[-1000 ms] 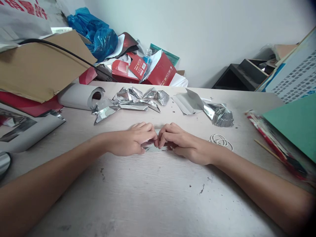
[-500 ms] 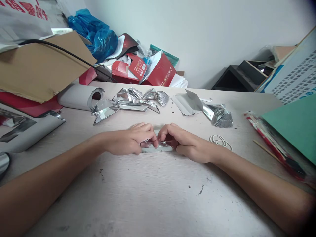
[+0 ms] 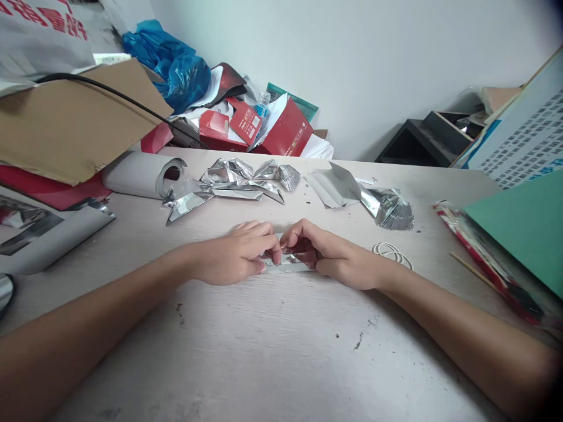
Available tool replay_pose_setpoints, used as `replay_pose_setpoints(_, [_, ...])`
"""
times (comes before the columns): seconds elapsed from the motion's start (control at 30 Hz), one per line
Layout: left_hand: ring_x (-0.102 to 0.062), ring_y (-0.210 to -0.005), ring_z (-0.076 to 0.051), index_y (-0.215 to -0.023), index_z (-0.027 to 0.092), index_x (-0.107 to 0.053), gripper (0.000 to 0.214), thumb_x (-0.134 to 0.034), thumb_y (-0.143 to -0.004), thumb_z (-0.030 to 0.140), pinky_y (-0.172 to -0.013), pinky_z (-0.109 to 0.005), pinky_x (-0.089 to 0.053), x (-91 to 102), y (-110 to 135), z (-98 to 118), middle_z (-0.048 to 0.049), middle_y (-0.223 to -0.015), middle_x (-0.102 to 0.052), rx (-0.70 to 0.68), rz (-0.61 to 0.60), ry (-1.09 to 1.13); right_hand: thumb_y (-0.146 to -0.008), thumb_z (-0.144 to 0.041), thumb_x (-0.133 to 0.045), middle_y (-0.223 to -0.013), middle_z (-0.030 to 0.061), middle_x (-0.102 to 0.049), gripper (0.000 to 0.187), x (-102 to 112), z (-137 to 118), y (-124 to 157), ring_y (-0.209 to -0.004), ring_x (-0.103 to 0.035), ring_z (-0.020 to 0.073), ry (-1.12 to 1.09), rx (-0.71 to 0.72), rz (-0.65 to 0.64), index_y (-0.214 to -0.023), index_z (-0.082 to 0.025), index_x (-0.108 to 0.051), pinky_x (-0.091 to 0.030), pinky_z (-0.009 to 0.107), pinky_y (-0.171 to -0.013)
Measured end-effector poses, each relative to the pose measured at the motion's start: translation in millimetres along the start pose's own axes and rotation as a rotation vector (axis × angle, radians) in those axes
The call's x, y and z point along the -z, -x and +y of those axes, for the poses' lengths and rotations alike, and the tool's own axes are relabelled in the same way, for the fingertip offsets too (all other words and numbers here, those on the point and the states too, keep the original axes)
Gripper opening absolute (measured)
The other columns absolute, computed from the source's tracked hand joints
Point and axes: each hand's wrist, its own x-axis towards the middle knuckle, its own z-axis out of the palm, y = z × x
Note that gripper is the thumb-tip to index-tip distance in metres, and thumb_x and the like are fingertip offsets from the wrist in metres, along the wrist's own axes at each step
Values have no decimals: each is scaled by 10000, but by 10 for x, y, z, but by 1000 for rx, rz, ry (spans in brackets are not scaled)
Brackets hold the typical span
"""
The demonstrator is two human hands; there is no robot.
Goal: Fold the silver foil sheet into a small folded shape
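A strip of silver foil paper (image 3: 290, 265) lies on the pale table between my hands, its shiny side partly up and its ends covered by my fingers. My left hand (image 3: 240, 255) is closed at the strip's left end, thumb at the near edge and index finger bent onto the foil. At the right end, my right hand (image 3: 334, 252) curls its fingers and thumb around the strip. Beyond them lie folded silver foil pieces (image 3: 233, 176), some pleated like fans, and another pleated foil fan (image 3: 393, 211) near a sheet of grey-backed foil (image 3: 336, 184).
White rubber bands (image 3: 391, 253) lie beside my right wrist. A thin wooden stick (image 3: 475, 272) and a green sheet (image 3: 523, 223) are at the right. A roll of foil paper (image 3: 145, 173) and cardboard (image 3: 83, 117) stand at the left; red boxes (image 3: 288, 129) are piled behind.
My left thumb and fingers have shifted slightly right along the strip and now cover more of its left end. The right hand has stayed nearly in place.
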Motion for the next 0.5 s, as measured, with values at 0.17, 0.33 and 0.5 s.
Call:
replay_pose_setpoints(0.17, [-473,-1067,-229,-1057,247,-587,235,-654,-915,422,-942,-362,-375,-44,-15,23,-25,-1079,-522,-40,54,-70,-684,-15,-505,-1185,59,-577,461,-47,-29,6,-1038,-518,130,318,119,41,-1112,-186,-506,-458,240,-823])
replay_pose_setpoints(0.33, [-514,-960,-212,-934,207,-538,439,-733,-827,585,-850,-338,-389,-83,-53,2,-20,-994,-563,-97,149,-92,-808,-106,-586,-1079,52,-601,314,-138,-5,-8,-996,-511,122,647,346,175,-1117,-163,-586,-450,269,-905])
replay_pose_setpoints(0.5, [-544,-897,-177,-986,226,-570,460,-799,-774,563,-792,-307,-408,-93,-61,-7,19,-921,-598,-123,195,-79,-917,-151,-541,-914,34,-639,143,-164,88,-19,-829,-536,93,813,505,260,-1029,-149,-631,-441,256,-781])
